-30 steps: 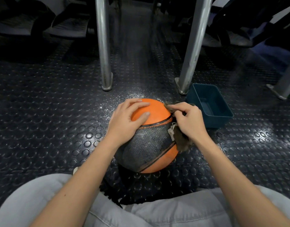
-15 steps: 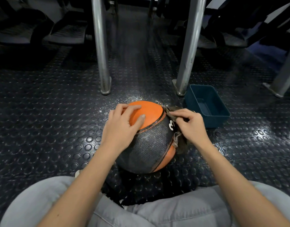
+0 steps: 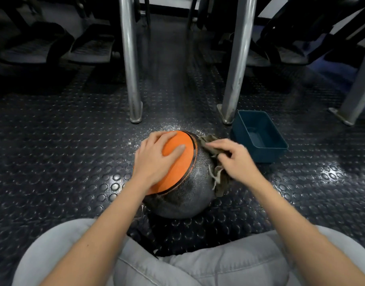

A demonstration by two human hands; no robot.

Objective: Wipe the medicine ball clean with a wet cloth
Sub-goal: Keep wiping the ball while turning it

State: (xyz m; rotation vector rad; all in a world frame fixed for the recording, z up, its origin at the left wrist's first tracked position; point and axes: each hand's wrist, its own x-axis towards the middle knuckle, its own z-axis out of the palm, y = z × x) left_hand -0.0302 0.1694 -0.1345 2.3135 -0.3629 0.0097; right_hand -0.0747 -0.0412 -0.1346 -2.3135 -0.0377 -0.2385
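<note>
An orange and dark grey medicine ball [image 3: 183, 195] rests on the studded floor in front of my knees. My left hand [image 3: 154, 159] lies spread over its orange panel, fingers straight, steadying it. My right hand [image 3: 237, 159] grips a frayed brown cloth [image 3: 217, 178] and presses it against the ball's right, grey side. Part of the cloth sticks out above my fingers and part hangs below my palm.
A dark blue plastic tub [image 3: 260, 137] stands just right of the ball. Two metal posts [image 3: 130, 58] [image 3: 237, 58] rise from the floor behind the ball, a third [image 3: 359, 89] at the far right. Dark gym equipment lines the back. My grey-trousered legs [image 3: 177, 263] fill the bottom.
The ball has turned: the orange panel now faces left under my left hand and more grey shows on the right. My right hand with the cloth stayed on the ball's right side.
</note>
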